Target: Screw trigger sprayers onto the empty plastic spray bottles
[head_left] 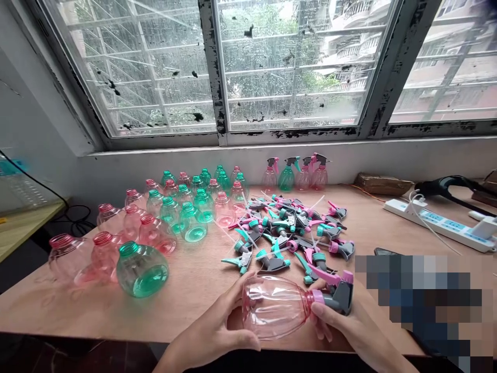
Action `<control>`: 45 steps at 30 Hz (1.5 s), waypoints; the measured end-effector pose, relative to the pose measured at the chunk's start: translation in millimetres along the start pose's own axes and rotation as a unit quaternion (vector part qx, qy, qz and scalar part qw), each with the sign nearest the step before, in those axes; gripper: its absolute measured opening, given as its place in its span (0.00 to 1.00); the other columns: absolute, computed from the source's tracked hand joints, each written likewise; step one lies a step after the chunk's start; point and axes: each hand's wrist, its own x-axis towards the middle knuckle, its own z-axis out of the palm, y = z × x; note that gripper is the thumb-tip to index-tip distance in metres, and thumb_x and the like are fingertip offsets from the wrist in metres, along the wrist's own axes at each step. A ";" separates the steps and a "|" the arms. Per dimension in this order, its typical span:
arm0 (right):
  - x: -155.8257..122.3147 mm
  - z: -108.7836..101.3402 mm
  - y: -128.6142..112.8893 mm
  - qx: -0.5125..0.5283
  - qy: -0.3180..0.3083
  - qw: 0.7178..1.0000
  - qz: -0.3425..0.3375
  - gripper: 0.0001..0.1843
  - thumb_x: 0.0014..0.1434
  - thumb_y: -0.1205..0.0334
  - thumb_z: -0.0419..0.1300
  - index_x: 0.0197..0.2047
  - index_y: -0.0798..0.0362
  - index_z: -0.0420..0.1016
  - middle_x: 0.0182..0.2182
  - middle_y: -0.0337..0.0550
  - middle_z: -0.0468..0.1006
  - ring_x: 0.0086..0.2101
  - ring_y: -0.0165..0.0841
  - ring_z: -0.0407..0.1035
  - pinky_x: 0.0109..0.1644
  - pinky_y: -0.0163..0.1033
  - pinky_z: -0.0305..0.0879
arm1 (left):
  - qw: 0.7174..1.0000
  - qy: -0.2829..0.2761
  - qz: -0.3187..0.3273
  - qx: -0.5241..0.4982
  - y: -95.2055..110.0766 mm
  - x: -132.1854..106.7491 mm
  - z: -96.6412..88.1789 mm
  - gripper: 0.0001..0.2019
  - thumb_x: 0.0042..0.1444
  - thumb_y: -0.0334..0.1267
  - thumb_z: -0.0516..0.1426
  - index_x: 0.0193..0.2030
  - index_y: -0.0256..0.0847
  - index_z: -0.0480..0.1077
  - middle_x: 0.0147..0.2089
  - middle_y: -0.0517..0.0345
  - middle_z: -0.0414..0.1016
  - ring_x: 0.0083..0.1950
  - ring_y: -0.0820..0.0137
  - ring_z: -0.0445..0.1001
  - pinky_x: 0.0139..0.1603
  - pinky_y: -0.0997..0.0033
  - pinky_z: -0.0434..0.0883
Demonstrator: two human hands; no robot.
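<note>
A clear pink spray bottle [272, 305] lies on its side at the near edge of the wooden table [202, 280]. My left hand [217, 329] wraps round its wide base. My right hand [341, 321] grips its neck, where a grey trigger head with a pink lever [336, 292] sits on the pink collar. Just beyond lies a heap of loose trigger heads [295, 233] in grey, teal and pink.
Several empty pink and green bottles [171, 217] crowd the table's left half, some tipped over. Assembled spray bottles [297, 173] stand by the wall under the window. A white power strip [438, 223] and a dark phone [384, 252] lie at right.
</note>
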 end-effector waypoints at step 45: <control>0.8 -3.1 2.8 0.015 0.022 1.000 0.014 0.22 0.55 0.44 0.70 0.41 0.53 0.74 0.19 0.35 0.77 0.19 0.31 0.67 0.23 0.35 0.63 | 0.999 -0.003 0.032 -0.023 -6.1 -0.8 -1.6 0.51 0.55 0.35 0.68 0.75 0.61 0.39 0.80 0.57 0.41 0.78 0.52 0.46 0.76 0.47 0.50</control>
